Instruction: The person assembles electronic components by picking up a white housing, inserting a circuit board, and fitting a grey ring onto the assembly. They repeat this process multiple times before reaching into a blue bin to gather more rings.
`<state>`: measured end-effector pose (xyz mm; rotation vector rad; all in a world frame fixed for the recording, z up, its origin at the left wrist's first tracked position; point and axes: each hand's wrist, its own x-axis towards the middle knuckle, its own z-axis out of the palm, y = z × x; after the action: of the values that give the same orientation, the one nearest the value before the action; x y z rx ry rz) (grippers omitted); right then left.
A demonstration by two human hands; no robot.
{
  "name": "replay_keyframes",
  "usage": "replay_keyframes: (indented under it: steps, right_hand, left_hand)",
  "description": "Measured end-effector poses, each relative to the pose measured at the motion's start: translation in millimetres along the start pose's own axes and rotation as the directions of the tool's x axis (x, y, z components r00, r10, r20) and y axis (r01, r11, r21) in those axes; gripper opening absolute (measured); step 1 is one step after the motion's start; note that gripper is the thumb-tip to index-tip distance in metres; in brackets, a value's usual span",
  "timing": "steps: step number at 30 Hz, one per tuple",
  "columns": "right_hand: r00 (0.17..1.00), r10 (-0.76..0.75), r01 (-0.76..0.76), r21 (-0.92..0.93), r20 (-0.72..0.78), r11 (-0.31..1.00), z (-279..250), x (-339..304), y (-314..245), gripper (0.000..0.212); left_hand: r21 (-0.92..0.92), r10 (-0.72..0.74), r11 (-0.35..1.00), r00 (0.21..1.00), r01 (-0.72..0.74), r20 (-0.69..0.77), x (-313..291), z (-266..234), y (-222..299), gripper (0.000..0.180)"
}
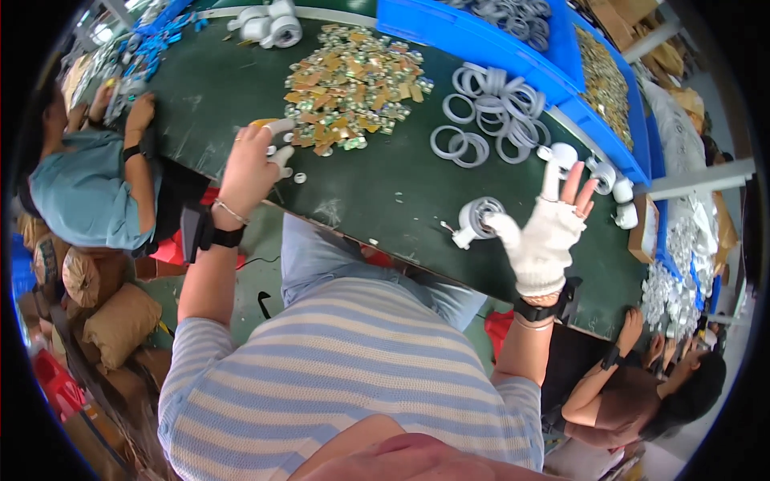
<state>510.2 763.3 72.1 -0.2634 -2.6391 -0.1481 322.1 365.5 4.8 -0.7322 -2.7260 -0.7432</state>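
Note:
My left hand (253,166) reaches over the left front of the green table, white covers on its thumb and a finger. These are spread apart around a few small white round caps (299,178). My right hand (547,242) wears a white fingerless glove, fingers stretched out and apart. Its thumb overlaps the rim of a white round housing (475,218) with a grey ring; whether it presses on it I cannot tell. Beyond its fingertips stand several similar white housings (603,175). A yellow-orange bit (263,123) shows beside my left fingers.
A heap of small circuit boards (353,84) lies mid-table, with loose grey rings (497,112) right of it. Blue bins (481,36) line the far right. White housings (273,24) stand at the back. Co-workers sit at left (92,192) and right (622,397).

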Motion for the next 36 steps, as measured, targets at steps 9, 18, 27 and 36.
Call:
replay_keyframes:
  steps: [9, 18, 27, 36]
  right_hand:
    - [0.975, 0.079, 0.039, 0.510, -0.207, 0.859, 6.0, -50.6, 12.5, 0.099]
    - [0.919, 0.095, -0.176, 0.613, 0.383, -0.770, 27.6, -133.5, 63.3, 0.069]
    - [0.867, 0.158, -0.133, 0.523, 0.474, -0.842, 30.3, -138.8, 59.6, 0.054]
    - [0.937, 0.120, -0.103, 0.590, 0.327, -0.801, 37.9, -160.9, 68.2, 0.062]
  left_hand:
    - [0.075, -0.106, 0.992, 0.989, 0.099, 0.106, 7.1, 3.8, -11.9, 0.057]
    - [0.063, -0.088, 0.995, 0.988, 0.081, 0.128, 13.7, 13.8, -14.2, 0.051]
    - [-0.047, -0.145, 0.988, 0.986, 0.150, 0.085, 1.8, 13.3, -10.9, 0.040]
    - [-0.121, -0.227, 0.965, 0.972, 0.232, 0.058, 6.6, 14.2, -16.1, 0.027]
